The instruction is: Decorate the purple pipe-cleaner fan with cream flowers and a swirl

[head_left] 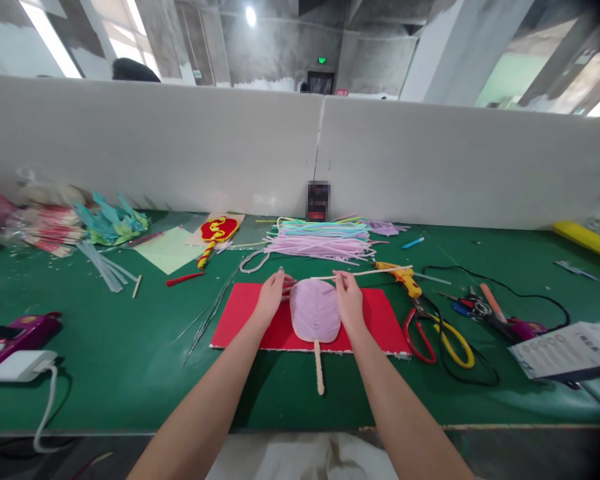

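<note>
A hand-fan shape point(315, 312) covered with light purple pipe cleaners in a slanted pattern lies on a red board point(380, 320). Its wrapped cream handle point(319, 370) points toward me, past the board's near edge. My left hand point(276, 295) is closed at the fan's upper left edge, fingertips against the rim; its thumb side is partly hidden. At the upper right edge my right hand point(348, 293) pinches a cream pipe cleaner point(380, 271). One end of that pipe cleaner runs along the fan's top; the other sticks out to the right.
Bundled pipe cleaners point(320, 243) lie behind the board. A yellow glue gun point(405, 280), scissors point(420, 333) with red and yellow handles and a black cable are on the right. A red-and-yellow fan point(219, 230), thin wires point(213, 310) and a purple power strip point(20, 337) are left.
</note>
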The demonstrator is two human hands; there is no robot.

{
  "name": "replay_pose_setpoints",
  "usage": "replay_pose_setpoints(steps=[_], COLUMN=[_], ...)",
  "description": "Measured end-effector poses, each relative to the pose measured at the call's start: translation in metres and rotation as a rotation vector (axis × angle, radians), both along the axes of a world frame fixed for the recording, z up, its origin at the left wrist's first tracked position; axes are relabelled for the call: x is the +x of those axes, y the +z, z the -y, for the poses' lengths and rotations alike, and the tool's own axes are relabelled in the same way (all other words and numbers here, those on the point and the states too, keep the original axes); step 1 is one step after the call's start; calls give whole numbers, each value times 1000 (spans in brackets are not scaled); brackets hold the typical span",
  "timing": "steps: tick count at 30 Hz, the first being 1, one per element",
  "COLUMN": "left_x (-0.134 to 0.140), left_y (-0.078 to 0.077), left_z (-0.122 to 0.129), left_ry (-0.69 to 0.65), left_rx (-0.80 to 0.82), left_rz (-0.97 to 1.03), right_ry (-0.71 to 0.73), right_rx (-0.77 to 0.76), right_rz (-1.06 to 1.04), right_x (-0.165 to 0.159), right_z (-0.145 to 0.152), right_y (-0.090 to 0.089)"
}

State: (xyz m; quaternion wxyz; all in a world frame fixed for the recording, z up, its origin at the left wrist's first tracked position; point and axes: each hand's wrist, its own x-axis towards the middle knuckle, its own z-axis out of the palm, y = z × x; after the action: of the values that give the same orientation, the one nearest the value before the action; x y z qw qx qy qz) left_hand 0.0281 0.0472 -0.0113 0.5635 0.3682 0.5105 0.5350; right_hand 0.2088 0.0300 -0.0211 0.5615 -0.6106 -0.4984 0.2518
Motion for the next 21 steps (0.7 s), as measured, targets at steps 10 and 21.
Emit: replay_pose_setpoints(steps=[10,21], left_x=[5,4], left_y=[8,14], left_z=[14,13], left_ry=[-347,-311], left_rx=[-86,-133], left_rz=[184,272], right_ry=[-7,-210], right_rx=[37,247], right_rz=[-72,-208], right_x=[0,-1], right_z=[-2,10], right_y=[0,17])
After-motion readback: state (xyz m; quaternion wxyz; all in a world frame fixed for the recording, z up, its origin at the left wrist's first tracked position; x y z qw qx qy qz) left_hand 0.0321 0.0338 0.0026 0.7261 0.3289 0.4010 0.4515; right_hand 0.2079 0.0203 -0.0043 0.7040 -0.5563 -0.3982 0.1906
